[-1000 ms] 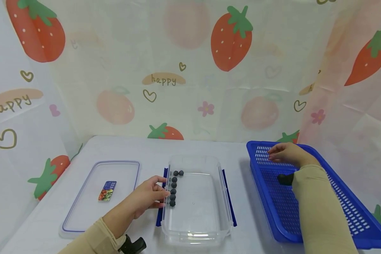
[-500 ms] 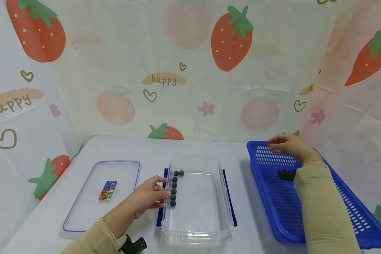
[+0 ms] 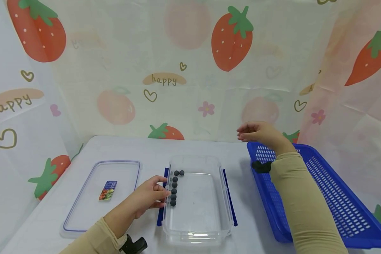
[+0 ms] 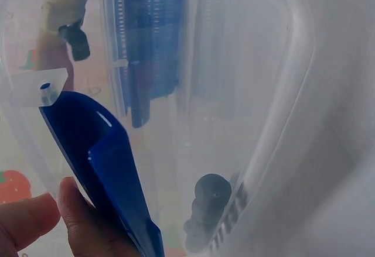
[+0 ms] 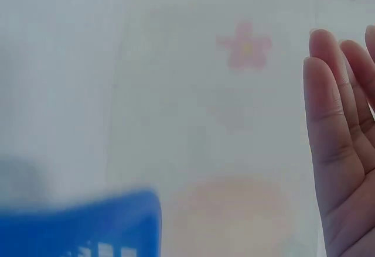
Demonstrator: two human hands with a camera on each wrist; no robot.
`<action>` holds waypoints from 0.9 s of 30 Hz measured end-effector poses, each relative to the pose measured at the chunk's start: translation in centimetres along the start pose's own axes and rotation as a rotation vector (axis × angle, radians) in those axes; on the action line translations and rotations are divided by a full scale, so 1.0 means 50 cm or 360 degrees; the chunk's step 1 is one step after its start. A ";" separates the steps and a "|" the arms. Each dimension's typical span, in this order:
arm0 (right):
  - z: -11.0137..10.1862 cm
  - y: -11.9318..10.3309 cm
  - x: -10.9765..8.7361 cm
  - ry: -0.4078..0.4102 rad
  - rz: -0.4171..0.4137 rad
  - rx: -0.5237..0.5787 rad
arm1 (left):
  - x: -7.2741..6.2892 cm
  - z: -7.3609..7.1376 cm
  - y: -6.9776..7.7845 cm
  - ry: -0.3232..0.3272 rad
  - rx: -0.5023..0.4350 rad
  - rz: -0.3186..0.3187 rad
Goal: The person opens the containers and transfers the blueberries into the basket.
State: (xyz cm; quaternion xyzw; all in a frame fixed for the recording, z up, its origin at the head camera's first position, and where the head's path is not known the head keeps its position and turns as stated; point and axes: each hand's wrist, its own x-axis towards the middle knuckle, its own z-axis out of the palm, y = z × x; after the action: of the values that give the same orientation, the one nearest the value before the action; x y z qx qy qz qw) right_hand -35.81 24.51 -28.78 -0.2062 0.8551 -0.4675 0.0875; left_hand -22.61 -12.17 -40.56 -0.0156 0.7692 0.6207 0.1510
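Near the middle of the table stands a clear plastic food container with blue side latches. Several dark blueberries line its left wall inside, bending round at the far left corner. My left hand holds the container's left side at the blue latch, fingers spread along it. Up above the far left corner of the blue basket is my right hand. Its fingers are fairly straight and close together, with no object showing between them.
On the left lies a clear lid with a bluish rim, carrying a small colourful label. The perforated basket occupies the right side. White cloth covers the table, and a strawberry-print curtain hangs behind.
My right hand has risen from over the basket and moved left, past its far left corner. My left hand stays on the container, and the blueberries keep their places.
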 end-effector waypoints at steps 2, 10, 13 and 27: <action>0.021 -0.010 0.016 -0.0026 -0.0031 0.0021 | 0.000 0.000 0.000 0.0001 0.0000 0.0002; 0.104 -0.034 0.069 -0.0138 -0.0122 0.0107 | -0.003 -0.001 0.003 0.0006 -0.0012 -0.0003; 0.134 -0.037 0.086 -0.0182 -0.0131 0.0165 | -0.003 -0.001 0.004 0.0003 -0.0016 -0.0010; 0.262 -0.047 0.139 -0.0273 -0.0079 0.0232 | -0.003 -0.001 0.005 -0.0010 -0.0022 -0.0010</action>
State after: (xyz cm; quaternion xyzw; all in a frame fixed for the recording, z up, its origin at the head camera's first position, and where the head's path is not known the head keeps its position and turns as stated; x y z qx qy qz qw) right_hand -36.93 10.37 -33.66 -0.2596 0.8030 -0.5110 0.1636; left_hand -22.51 -12.19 -40.29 -0.0170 0.7643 0.6257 0.1553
